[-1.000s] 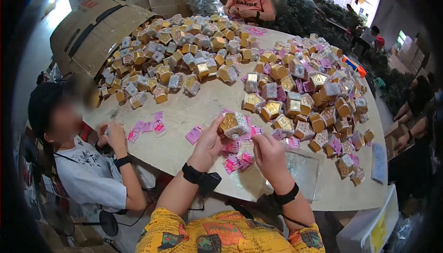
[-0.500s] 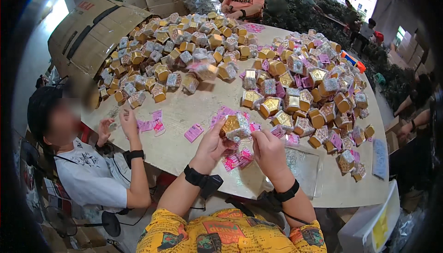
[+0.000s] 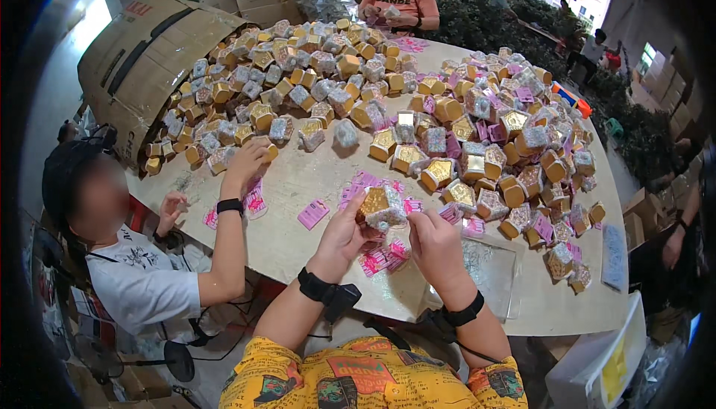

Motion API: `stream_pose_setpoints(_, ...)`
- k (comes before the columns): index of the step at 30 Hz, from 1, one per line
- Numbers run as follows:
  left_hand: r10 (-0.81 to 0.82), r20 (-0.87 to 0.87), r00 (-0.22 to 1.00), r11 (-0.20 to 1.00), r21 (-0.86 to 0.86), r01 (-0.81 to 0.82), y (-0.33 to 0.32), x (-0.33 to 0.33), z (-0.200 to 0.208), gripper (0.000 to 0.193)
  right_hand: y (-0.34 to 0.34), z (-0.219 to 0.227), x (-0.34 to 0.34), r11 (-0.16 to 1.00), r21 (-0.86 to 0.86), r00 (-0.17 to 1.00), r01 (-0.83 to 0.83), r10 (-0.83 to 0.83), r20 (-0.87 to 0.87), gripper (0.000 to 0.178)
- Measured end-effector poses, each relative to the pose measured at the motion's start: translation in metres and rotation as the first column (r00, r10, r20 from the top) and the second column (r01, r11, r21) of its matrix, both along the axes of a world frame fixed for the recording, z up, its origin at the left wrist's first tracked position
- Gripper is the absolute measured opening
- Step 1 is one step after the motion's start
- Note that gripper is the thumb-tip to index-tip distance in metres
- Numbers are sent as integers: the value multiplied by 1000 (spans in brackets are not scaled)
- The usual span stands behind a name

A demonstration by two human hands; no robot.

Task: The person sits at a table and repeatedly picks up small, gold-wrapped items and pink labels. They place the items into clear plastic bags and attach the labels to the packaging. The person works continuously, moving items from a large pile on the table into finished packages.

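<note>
Here, a small gold box [image 3: 379, 207] with a clear, patterned wrap is held up just above the round table [image 3: 298, 185], near its front edge. The left hand [image 3: 344, 231] is closed on the box from the left, its fingers curled around the side and its thumb pressed to the gold face. The right hand [image 3: 435, 239] is loosely curled just beside the box on the right, with its fingertips brought to the wrapped edge; whether a firm grip is kept there cannot be told. Black bands are worn on both wrists.

Below the hands, a scatter of pink labels [image 3: 379, 258] is spread on the table, and a single pink label [image 3: 313, 214] lies apart to the left. A clear plastic sheet [image 3: 488, 267] is laid flat to the right of the hands. Beyond them, much of the table is covered by a heap of gold boxes [image 3: 477, 148], some wrapped and some bare.

On the left, a seated person's arm [image 3: 235, 207] is stretched toward the heap. At the far side, another person [image 3: 399, 2] is seated with hands at the table. A large cardboard carton [image 3: 138, 58] lies on its side at the far left.
</note>
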State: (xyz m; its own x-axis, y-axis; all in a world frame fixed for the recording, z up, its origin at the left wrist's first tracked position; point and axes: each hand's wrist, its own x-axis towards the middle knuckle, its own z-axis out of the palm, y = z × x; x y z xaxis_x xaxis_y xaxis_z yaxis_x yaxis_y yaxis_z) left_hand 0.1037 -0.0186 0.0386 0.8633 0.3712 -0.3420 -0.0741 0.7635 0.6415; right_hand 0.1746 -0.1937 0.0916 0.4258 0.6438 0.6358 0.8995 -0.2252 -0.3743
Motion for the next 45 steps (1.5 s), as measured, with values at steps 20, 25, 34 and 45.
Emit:
stream_pose_setpoints(20, 122, 64, 990, 974, 186, -132, -7, -7, 12, 40, -10, 7, 7, 977, 158, 729, -144, 213, -650, 17)
stream_pose_setpoints(25, 63, 9, 998, 987, 150, -64, -11, -11, 18, 38, -12, 6, 14, 927, 345, 442, -149, 374, -815, 8)
stream_pose_setpoints(34, 44, 47, 998, 991, 121, -49, -12, -13, 11, 35, -15, 8, 19, 937, 320, 253, -140, 346, -903, 12)
stream_pose_setpoints(45, -25, 7, 1000, 975, 219, 23, -25, -13, 21, 29, -18, 0, 20, 935, 298, 266, -191, 341, -902, 13)
